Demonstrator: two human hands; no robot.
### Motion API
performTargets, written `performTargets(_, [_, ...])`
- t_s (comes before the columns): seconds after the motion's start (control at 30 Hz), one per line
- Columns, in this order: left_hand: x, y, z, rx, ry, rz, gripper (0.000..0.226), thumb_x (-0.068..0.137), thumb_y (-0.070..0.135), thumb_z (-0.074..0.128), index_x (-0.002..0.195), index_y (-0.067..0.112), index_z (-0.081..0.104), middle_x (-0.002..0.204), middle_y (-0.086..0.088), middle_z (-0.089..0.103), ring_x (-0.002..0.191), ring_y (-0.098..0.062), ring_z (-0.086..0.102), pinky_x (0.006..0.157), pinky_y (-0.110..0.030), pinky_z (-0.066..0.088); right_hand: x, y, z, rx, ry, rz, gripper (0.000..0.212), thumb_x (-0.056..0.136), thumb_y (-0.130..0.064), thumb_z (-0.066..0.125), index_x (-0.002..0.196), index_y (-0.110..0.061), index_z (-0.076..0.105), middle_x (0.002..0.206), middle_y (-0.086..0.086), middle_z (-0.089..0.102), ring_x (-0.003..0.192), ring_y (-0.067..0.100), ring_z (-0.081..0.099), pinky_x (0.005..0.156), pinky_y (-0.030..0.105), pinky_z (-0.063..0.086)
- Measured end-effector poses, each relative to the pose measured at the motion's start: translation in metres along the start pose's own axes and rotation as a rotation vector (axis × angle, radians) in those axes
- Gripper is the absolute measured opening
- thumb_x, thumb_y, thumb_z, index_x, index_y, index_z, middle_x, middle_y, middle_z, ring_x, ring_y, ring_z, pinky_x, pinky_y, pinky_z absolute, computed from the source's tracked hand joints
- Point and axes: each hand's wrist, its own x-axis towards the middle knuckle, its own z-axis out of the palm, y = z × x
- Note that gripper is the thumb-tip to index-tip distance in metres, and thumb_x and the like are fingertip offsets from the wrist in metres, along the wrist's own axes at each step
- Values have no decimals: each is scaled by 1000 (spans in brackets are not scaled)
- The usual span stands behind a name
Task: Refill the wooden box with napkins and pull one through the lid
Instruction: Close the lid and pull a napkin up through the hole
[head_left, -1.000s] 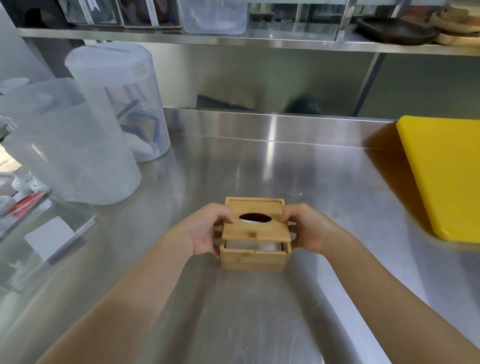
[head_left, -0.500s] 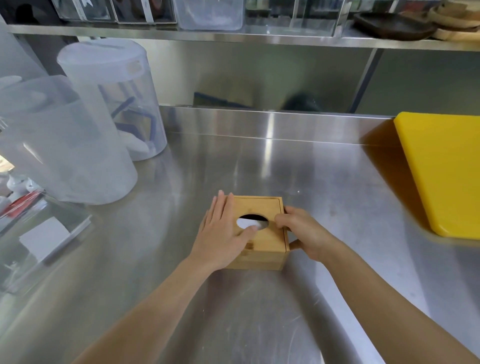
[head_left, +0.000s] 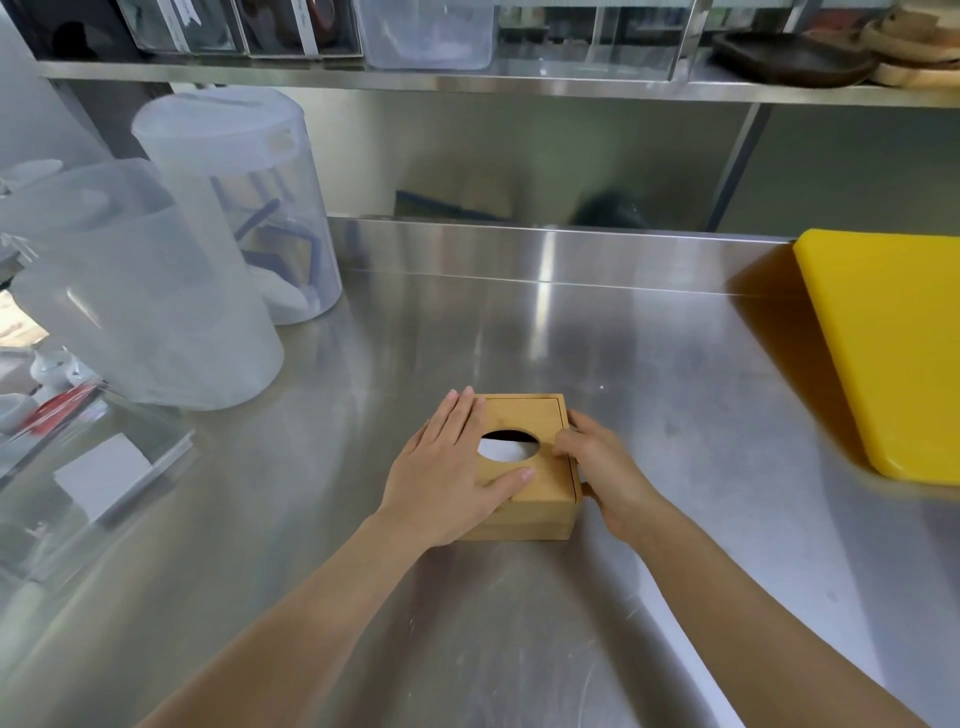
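Observation:
A square wooden box (head_left: 540, 514) sits on the steel counter in front of me with its lid (head_left: 535, 415) down flat. Through the lid's oval hole I see white napkins (head_left: 506, 449) inside; none sticks out. My left hand (head_left: 452, 467) lies flat on the left half of the lid, fingers spread, thumb just below the hole. My right hand (head_left: 602, 467) grips the box's right side, its fingertips curled on the lid's right edge.
Two large translucent plastic containers (head_left: 150, 312) stand at the left, with a clear acrylic box (head_left: 88, 467) in front of them. A yellow cutting board (head_left: 893, 343) lies at the right. A shelf (head_left: 519, 83) with bins and wooden dishes runs overhead.
A second ago both hands held the lid tilted above the box. The lid now lies flat and closed, with my left palm pressed on top and my right hand on the box's side.

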Motion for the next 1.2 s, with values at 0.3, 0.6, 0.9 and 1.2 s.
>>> performTargets(0.3, [0, 1, 2, 18, 19, -4, 88, 78, 71, 33, 147, 20, 9, 158, 6, 4, 143, -6, -4, 115, -30, 11, 3, 2, 8, -750, 118, -504, 27, 91, -15, 52, 110, -24, 68, 144, -1, 39, 139, 15, 25, 112, 39, 15])
performTargets(0.6, [-1, 2, -1, -18, -4, -15, 83, 79, 69, 36, 145, 25, 11, 157, 11, 2, 142, -3, -7, 109, -33, 27, 7, -27, 20, -1412, -205, -287, 50, 94, -14, 31, 136, -40, 41, 161, 8, -9, 146, 31, -15, 114, 49, 2])
performTargets(0.9, [0, 1, -5, 9, -25, 4, 88, 75, 71, 34, 145, 21, 12, 157, 8, 5, 143, -6, -5, 111, -34, 26, 8, -43, 42, -1803, -275, -229, 53, 98, -17, 38, 144, -41, 25, 160, 12, -11, 146, 37, -11, 115, 54, 0])
performTargets(1.2, [1, 4, -5, -56, -28, -15, 81, 75, 73, 38, 141, 30, 17, 157, 10, 8, 142, -5, -4, 110, -36, 26, 6, -41, 37, -1556, -121, -424, 30, 95, -22, 42, 115, -20, 64, 159, 2, 21, 144, 24, 22, 115, 46, 11])
